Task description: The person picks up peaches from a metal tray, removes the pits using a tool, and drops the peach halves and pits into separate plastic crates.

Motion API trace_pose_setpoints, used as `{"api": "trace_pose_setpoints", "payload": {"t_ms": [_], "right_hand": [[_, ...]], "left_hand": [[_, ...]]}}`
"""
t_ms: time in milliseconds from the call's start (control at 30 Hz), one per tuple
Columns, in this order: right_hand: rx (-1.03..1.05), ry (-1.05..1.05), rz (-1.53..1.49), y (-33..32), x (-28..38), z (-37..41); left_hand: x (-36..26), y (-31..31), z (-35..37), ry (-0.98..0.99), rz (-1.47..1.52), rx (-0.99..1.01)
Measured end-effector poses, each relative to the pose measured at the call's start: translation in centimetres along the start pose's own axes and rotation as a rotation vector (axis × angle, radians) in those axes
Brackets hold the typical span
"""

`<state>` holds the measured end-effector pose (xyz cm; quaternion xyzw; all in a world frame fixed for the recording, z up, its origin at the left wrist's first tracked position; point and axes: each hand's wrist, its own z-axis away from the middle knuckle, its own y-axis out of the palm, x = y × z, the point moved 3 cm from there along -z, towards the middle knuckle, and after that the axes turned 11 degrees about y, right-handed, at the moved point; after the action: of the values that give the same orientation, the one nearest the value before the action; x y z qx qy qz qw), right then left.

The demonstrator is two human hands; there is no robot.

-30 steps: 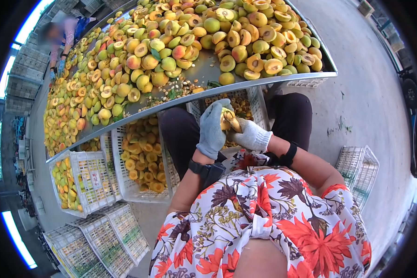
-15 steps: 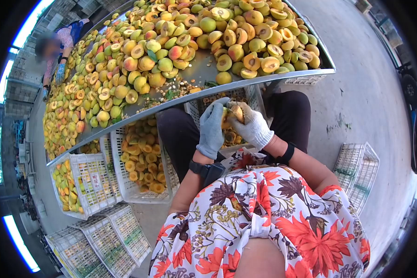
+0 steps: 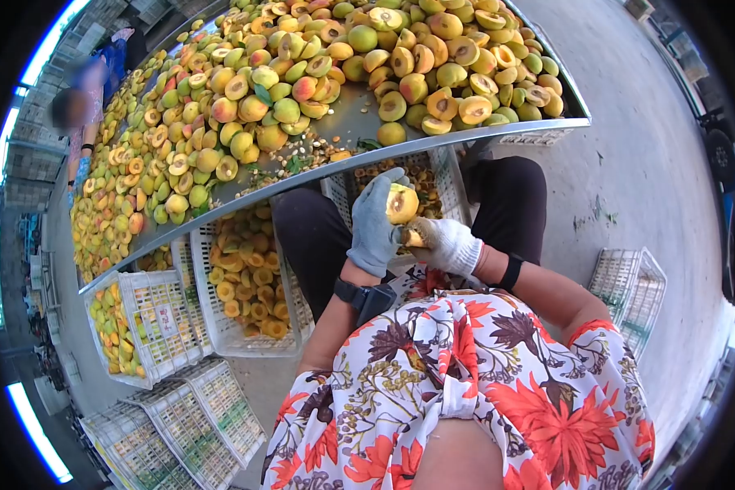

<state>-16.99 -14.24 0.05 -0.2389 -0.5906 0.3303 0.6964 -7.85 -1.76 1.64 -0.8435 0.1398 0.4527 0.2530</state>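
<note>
My left hand (image 3: 373, 226), in a grey glove, holds up a peach half (image 3: 401, 203) with its cut face showing. My right hand (image 3: 447, 244), in a white glove, sits just below and right of it, closed on another peach piece (image 3: 413, 237); part of that piece is hidden by the fingers. Both hands hover over my lap, above a white crate (image 3: 447, 173) of cut peach halves between my knees. A steel table (image 3: 345, 122) heaped with whole and halved peaches (image 3: 318, 65) lies right in front of the hands.
White crates of peach halves (image 3: 249, 273) and whole peaches (image 3: 118, 322) stand under the table at left, with several crates (image 3: 180, 425) below. A crate (image 3: 633, 294) sits on the concrete floor at right. Another person (image 3: 86, 102) works at the table's far left side.
The two hands were pressed together around one peach. Now they have drawn apart, the left hand lifting one half with its cut face up and the right hand dropping lower with the other piece.
</note>
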Motion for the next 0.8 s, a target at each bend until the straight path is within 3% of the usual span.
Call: {"api": "trace_pose_setpoints", "payload": {"t_ms": [67,133,300,367,433,533,667,800], "right_hand": [[-0.237,0.111,-0.349,-0.1,-0.3,0.3],[-0.193,0.279,-0.297,-0.6,-0.4,-0.7],[-0.102,0.330,-0.258,-1.6,0.3,-1.1],[-0.081,0.327,-0.219,-0.4,-0.4,-1.1],[-0.055,0.343,-0.218,0.1,-0.4,-1.1],[-0.051,0.357,-0.245,0.1,-0.6,-1.1],[-0.127,0.278,-0.202,0.5,-1.2,-1.0],[-0.101,0.317,-0.075,-0.5,-0.5,-1.1]], "left_hand": [[-0.6,-0.4,-0.4,-0.036,0.026,-0.058],[-0.6,-0.8,-0.1,-0.072,0.022,-0.037],[-1.0,-0.4,-0.4,-0.082,-0.007,0.010],[1.2,0.2,0.3,-0.327,0.477,-0.132],[1.6,0.5,0.5,-0.378,0.590,-0.175],[1.2,0.7,0.4,-0.230,0.327,-0.106],[0.8,0.8,0.1,-0.203,0.278,-0.087],[1.5,1.1,0.0,-0.400,0.596,-0.182]]}}
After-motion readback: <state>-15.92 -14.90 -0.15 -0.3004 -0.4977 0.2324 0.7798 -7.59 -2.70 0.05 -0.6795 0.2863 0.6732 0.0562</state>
